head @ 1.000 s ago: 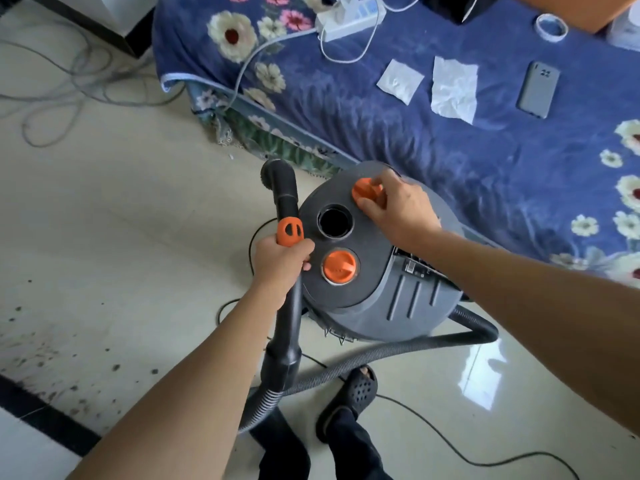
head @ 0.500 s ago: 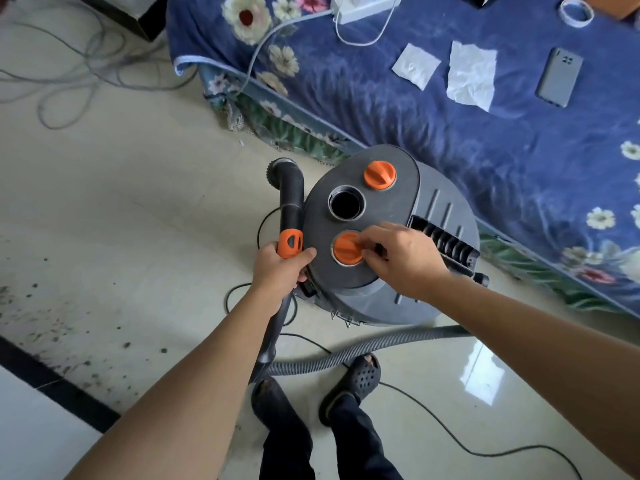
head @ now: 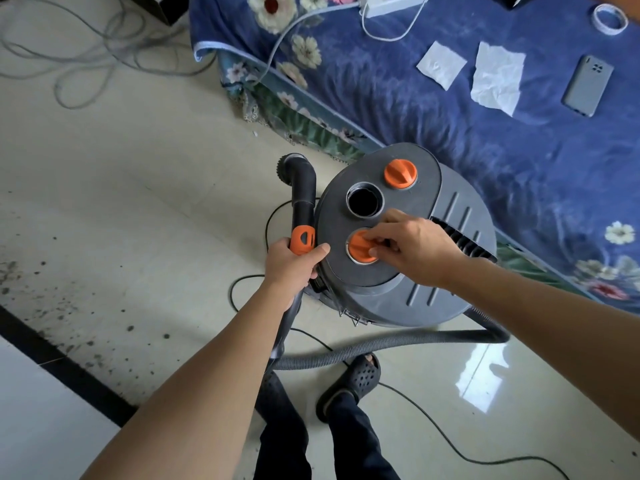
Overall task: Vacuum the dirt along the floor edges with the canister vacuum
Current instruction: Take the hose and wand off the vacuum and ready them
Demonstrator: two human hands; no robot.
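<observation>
Head view: the canister vacuum (head: 433,282) stands on the pale tiled floor (head: 138,188), right beside the bed with its blue flowered cover (head: 450,116). Its flat dark top carries an open round port (head: 364,201) between two orange caps. The right hand (head: 415,247) pinches the near orange cap (head: 358,245) with thumb and fingertips curled round it; the far orange cap (head: 400,173) is untouched. The left hand (head: 291,265) is wrapped tight round the black wand (head: 304,199) just below its orange collar (head: 302,239), with the brush end upward. The ribbed grey hose (head: 381,351) loops from the canister's right side across the floor in front of a black sandal (head: 349,386).

Dark dirt specks (head: 69,306) lie scattered along a black floor strip (head: 62,368) at the left. On the bed lie a grey phone (head: 587,85), two white paper pieces (head: 497,77), a tape roll (head: 610,16) and a white power strip (head: 391,3).
</observation>
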